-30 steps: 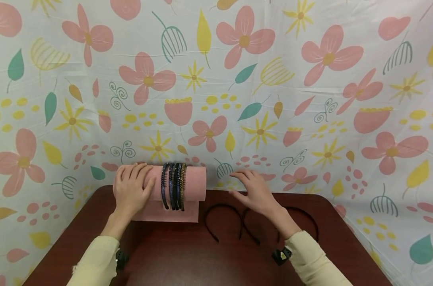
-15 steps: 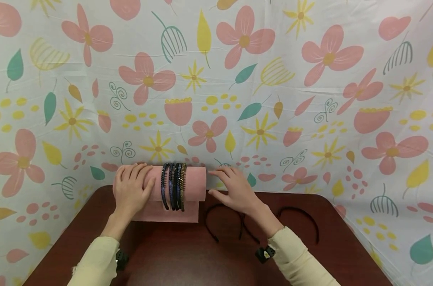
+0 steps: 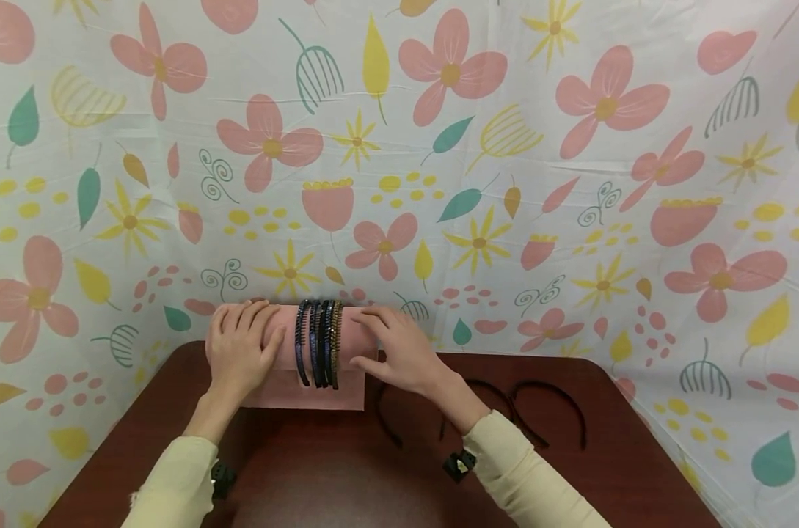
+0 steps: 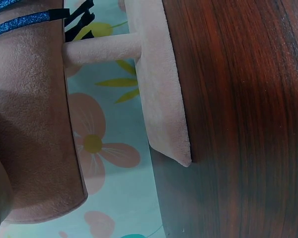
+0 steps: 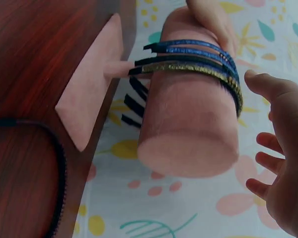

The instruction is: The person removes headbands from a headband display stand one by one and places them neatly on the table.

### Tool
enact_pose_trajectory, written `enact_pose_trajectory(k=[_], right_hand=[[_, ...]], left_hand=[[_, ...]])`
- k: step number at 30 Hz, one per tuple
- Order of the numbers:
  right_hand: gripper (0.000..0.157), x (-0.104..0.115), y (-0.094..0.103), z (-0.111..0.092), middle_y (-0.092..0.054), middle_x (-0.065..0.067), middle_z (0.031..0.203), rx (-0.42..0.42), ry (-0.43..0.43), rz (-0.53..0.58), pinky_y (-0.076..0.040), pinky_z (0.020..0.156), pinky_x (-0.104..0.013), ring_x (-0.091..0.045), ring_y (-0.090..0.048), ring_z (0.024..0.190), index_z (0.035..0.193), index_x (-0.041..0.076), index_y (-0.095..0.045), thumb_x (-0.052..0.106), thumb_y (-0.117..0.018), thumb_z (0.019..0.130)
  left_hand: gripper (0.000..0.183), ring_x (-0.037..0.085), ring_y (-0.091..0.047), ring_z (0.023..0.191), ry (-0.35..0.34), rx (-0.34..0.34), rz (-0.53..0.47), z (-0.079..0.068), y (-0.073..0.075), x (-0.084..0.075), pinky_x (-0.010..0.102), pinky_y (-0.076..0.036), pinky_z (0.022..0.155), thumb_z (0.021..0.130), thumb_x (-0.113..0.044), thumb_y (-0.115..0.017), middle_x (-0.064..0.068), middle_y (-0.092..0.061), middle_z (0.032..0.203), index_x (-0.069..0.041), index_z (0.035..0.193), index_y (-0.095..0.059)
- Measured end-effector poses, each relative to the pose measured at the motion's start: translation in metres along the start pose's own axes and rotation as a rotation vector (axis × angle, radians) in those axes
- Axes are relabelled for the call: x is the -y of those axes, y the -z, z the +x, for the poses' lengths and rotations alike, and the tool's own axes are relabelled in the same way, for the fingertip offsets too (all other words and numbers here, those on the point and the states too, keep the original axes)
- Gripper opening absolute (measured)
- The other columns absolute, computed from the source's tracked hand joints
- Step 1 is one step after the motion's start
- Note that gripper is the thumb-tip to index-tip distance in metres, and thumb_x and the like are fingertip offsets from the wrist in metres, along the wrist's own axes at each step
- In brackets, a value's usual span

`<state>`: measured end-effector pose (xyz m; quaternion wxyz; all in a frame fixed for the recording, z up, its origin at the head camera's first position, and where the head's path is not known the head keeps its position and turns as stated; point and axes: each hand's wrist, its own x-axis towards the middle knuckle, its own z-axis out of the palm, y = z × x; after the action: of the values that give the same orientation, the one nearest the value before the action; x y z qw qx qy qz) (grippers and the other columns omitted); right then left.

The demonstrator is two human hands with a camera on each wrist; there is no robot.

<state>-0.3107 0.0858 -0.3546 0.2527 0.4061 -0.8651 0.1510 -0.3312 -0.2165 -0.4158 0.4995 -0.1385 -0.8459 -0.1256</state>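
In the head view, the left hand [image 3: 243,352] rests on the left end of the pink stand [image 3: 336,397], fingers laid over it unclenched; the right hand [image 3: 404,350] is at its right end, near the headbands [image 3: 318,345] around it. Dark bands [image 3: 575,407] lie right on the table [image 3: 307,469]. The left wrist view shows the stand's base on the table. In the right wrist view, the right fingers are released, apart from the stand.

Stand [image 5: 188,114] matt, velvety cloth; its hdbands [image 3: 320,348] mostly glittery; tbl [image 3: 320,469] semi-gloss wood-grain.
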Motion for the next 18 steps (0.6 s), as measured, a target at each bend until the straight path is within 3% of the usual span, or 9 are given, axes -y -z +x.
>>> enact_pose_trajectory(k=[10,18], right_hand=[[0.081,0.008,-0.014,0.017,-0.046,-0.007,0.146,0.066,0.019,-0.070,-0.035,0.112,-0.053,-0.026,-0.044,0.137,0.147,0.016,-0.043,0.054,-0.074,0.082],[0.088,0.007,-0.019,0.020,-0.042,-0.008,0.151,0.095,-0.018,-0.075,-0.026,0.117,-0.060,-0.030,-0.037,0.144,0.149,0.018,-0.040,0.057,-0.076,0.078]], left_hand=[[0.045,0.036,-0.053,0.119,-0.004,-0.013,0.000,0.000,0.000,0.001,0.057,-0.029,0.111,0.094,-0.044,-0.050,0.014,-0.065,0.124,-0.011,0.119,-0.068],[0.047,0.035,-0.052,0.121,0.008,0.015,-0.001,0.000,0.001,0.001,0.056,-0.027,0.113,0.095,-0.045,-0.048,0.013,-0.064,0.126,-0.012,0.121,-0.067]])
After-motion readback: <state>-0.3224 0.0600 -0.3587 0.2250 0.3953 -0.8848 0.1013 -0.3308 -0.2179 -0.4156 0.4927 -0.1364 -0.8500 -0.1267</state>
